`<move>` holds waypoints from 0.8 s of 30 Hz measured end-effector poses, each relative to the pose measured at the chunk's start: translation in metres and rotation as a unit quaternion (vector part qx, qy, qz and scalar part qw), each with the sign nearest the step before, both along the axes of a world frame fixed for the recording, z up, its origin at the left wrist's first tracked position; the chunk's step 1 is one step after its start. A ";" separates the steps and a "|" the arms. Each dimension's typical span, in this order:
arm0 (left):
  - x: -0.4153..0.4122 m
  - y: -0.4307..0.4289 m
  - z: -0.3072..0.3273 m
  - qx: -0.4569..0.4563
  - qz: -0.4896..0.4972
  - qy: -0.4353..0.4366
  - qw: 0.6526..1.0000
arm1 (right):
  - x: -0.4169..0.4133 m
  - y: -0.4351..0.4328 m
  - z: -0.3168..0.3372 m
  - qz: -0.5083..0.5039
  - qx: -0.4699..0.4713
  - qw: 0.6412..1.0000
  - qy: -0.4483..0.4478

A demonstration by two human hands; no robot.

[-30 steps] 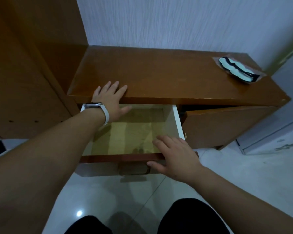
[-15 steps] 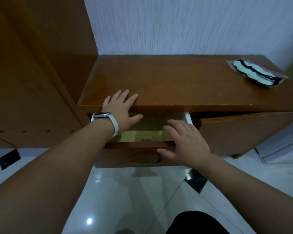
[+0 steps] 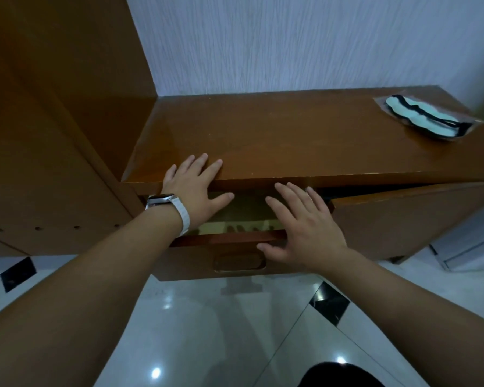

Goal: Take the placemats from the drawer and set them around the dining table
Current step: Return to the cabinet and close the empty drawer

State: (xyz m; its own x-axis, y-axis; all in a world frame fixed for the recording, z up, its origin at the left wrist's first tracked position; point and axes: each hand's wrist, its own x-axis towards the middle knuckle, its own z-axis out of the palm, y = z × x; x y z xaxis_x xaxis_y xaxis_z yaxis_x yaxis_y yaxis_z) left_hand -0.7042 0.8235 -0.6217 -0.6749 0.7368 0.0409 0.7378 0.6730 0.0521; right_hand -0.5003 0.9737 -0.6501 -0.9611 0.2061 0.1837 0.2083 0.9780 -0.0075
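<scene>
The wooden drawer of the low sideboard stands only a little way out. Its yellowish glossy lining shows through the narrow gap; I see no placemats in it. My left hand, a white watch on its wrist, lies flat with spread fingers on the front edge of the sideboard top. My right hand rests open against the drawer front's top edge, thumb just above the recessed handle. Neither hand holds anything.
A tall wooden cabinet stands at the left. A clear packet with a pale blue and black item lies at the sideboard's far right. The right cabinet door hangs slightly ajar. Glossy white tiles with black insets cover the floor.
The drawer has slid from wide open to nearly shut under my right hand. My left hand stays on the sideboard edge. The view has tilted up a little.
</scene>
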 end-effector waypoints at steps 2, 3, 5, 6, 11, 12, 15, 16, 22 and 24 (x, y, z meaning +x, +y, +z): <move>0.001 0.000 0.000 0.002 0.002 0.002 1.000 | 0.000 0.000 0.000 -0.005 -0.001 1.000 0.000; 0.000 0.000 -0.001 0.002 0.004 0.005 1.000 | -0.001 -0.001 0.000 -0.006 0.000 1.000 0.001; 0.000 0.000 0.000 -0.002 0.004 0.005 1.000 | -0.001 -0.003 -0.002 -0.006 0.000 1.000 0.004; 0.000 0.000 0.001 -0.005 0.005 0.003 1.000 | -0.002 -0.004 -0.002 -0.005 -0.004 1.000 0.005; 0.003 0.000 0.011 -0.026 0.004 -0.021 0.999 | -0.011 -0.007 -0.001 -0.006 -0.018 1.000 0.011; 0.002 -0.001 0.012 -0.028 0.002 -0.025 0.999 | -0.012 -0.006 -0.001 -0.012 -0.012 1.000 0.014; -0.001 -0.002 0.011 -0.031 -0.005 -0.029 0.999 | -0.018 -0.001 -0.002 -0.027 0.002 0.999 0.028; -0.001 -0.003 0.010 -0.031 -0.004 -0.025 0.999 | -0.021 0.002 -0.002 -0.028 0.006 0.999 0.031; 0.000 -0.003 0.006 -0.022 -0.007 -0.011 1.000 | -0.038 0.014 -0.002 -0.032 0.026 0.998 0.042; 0.000 -0.004 0.004 -0.014 -0.008 0.003 1.000 | -0.043 0.017 -0.002 -0.032 0.027 0.998 0.053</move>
